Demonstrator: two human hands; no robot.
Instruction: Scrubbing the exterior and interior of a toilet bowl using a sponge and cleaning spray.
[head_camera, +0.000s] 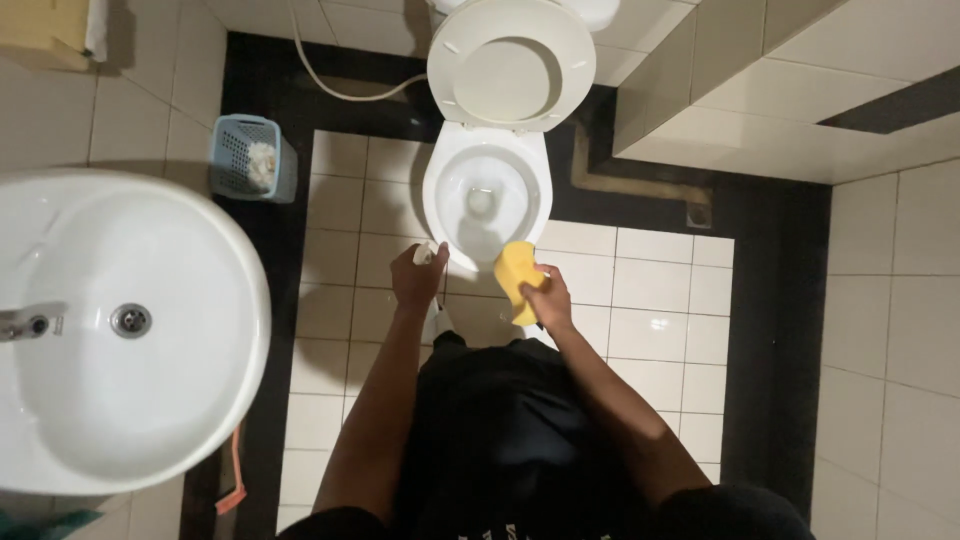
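1. Far left: white basin (215, 400) w/ metal drain (131, 320) and part of a tap (25, 325). Looks dry; no hand near it.
2. Behind it, by the wall: small blue basket (245, 155) w/ crumpled paper inside, on the dark floor border.
3. Left hand (418, 280): fingers closed round a white spray bottle (436, 318), nozzle end up by the bowl's front edge, body hanging down toward the person's legs. Whether it's spraying, can't tell.
4. Centre: white toilet (487, 195), seat and lid (512, 65) both up, bowl open, a little water at the bottom. A pale hose (340, 90) runs along the floor behind it. No foam or wet streaks show on the rim, though the light's dim.
5. Right hand (550, 300): fingers gripping a yellow sponge (515, 275) from its lower right side, held just at the front lip of the bowl; touching or only very close, can't tell.
6. Progress, my guess: early. Lid's up, bottle and sponge both in hand at the rim, but nothing shows wiped yet. Rim, seat and outside look untouched.
7. Right: tiled floor (650, 300) and wall step, nothing on them.
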